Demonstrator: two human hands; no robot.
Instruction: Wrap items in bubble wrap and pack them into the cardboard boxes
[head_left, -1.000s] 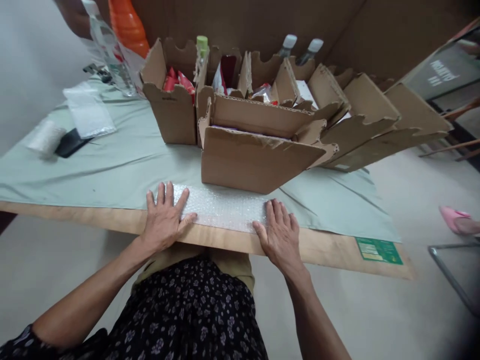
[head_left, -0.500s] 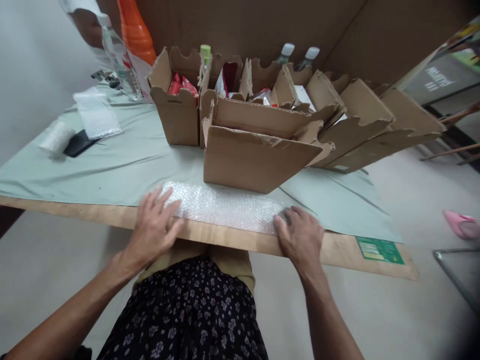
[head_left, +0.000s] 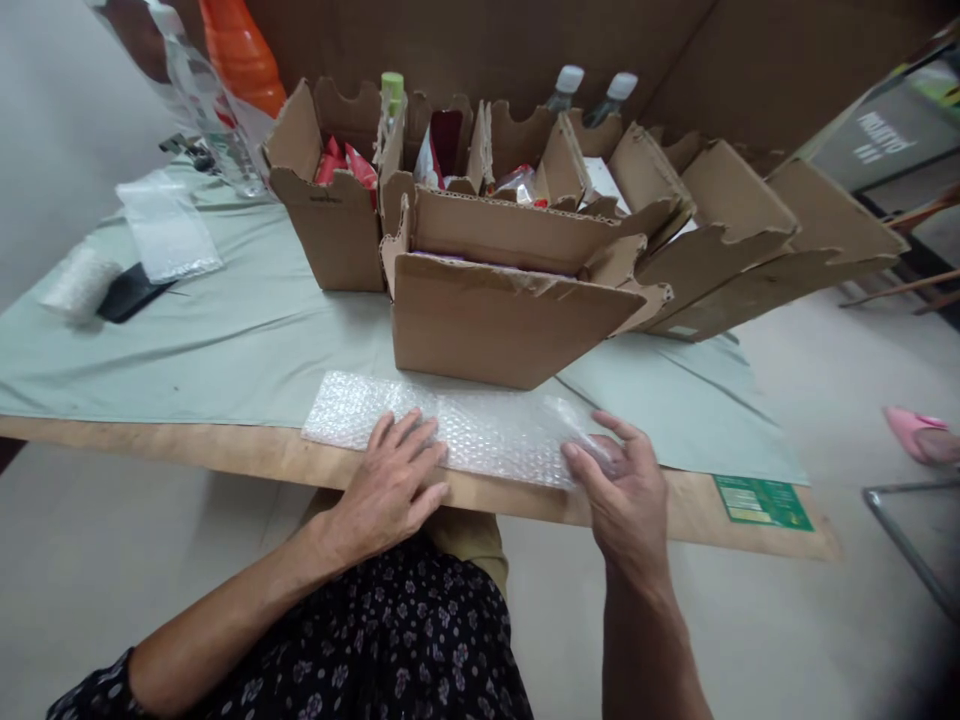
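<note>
A long strip of clear bubble wrap lies along the front edge of the table, just before a cardboard box. My left hand rests on the strip left of its middle, fingers stretched out over the lower edge. At the strip's right end, my right hand grips the bubble wrap between thumb and fingers, and that end is lifted and curls up. The cardboard box stands directly behind the strip, with something purple showing inside its opening.
Several open cardboard bins stand in a row behind, holding packets. At the left lie a flat bubble-wrap piece, a bubble-wrap roll and a black flat object. Bottles, one an orange bottle, stand at the back. A green label marks the right edge.
My left hand has slid right from the strip's left end toward its middle. My right hand has turned and raised the right end of the bubble wrap. The view has shifted slightly.
</note>
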